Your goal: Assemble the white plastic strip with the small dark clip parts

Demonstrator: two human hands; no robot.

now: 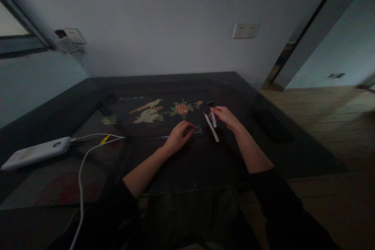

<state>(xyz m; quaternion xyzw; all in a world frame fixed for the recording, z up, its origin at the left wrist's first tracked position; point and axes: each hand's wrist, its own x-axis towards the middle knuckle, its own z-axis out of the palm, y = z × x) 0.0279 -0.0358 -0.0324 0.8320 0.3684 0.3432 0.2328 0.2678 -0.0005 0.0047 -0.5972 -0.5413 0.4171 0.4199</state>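
Small flat dark item [198, 130] lies on the dark counter [175, 164], approx centre, just below the inlaid bird-and-flower panel [155, 111]. Left hand [179, 136] rests on it w/ fingers curled down, tips touching its left edge; too dim to tell if it's gripped. Just to the right, a thin white strip [211, 127] lies at an angle on the counter. Right hand [225, 117] is pinched shut on a short white piece [213, 119], beside the strip's upper end. Far left: white power bank [36, 152] w/ white cable [80, 179] trailing toward the near edge. Two wall sockets [245, 30] on the wall behind.
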